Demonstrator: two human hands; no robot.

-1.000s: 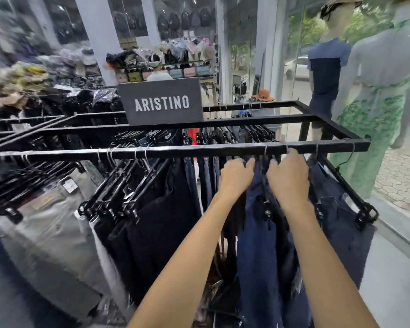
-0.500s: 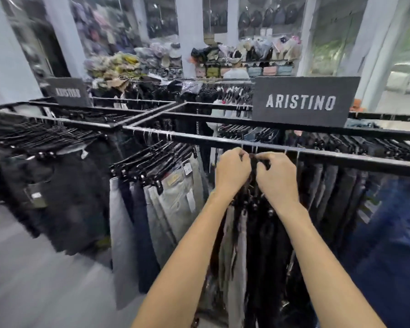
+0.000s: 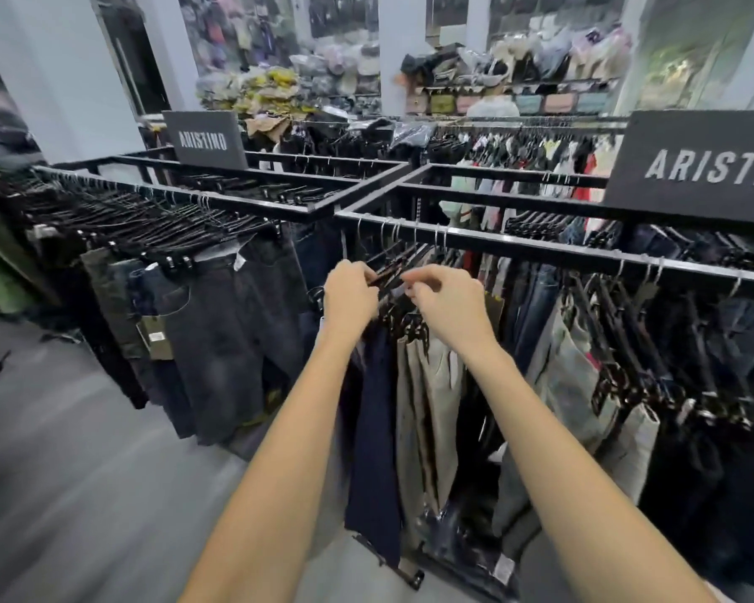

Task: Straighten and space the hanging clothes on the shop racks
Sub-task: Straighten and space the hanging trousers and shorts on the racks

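trousers [image 3: 432,406]: tight bunch, navy pair at left w/ beige prs beside it, on black clip hangers [image 3: 395,272] at the left end of the front rail [image 3: 540,250], by the corner.
handling: prob light; cloth soft & floppy, will swing. hangers thin & stiff. hooks likely slide easy on the smooth rail but snag on neighbours. clips may let go if the legs get tugged.
where to hold: hanger bar or hook neck, not the cloth; then push apart along the rail.
left hand [image 3: 349,293]: fingers curled round hanger ends at the left of the bunch.
right hand [image 3: 447,302]: thumb & forefinger pinch a hanger top, other fingers bent; which hanger exactly, can't tell, blurred.
relative: hangers lie between the two hands, touching both. rail just above & beyond the knuckles. legs drop below the wrists, between the forearms.
spacing: bunch looks packed & skewed; more trousers further right on the same rail also crowded, so prob plenty left to do.
around: next rack [image 3: 236,205] to the left w/ dark jeans [image 3: 218,341]; sign [image 3: 693,167] on top at right; grey floor [image 3: 62,472].
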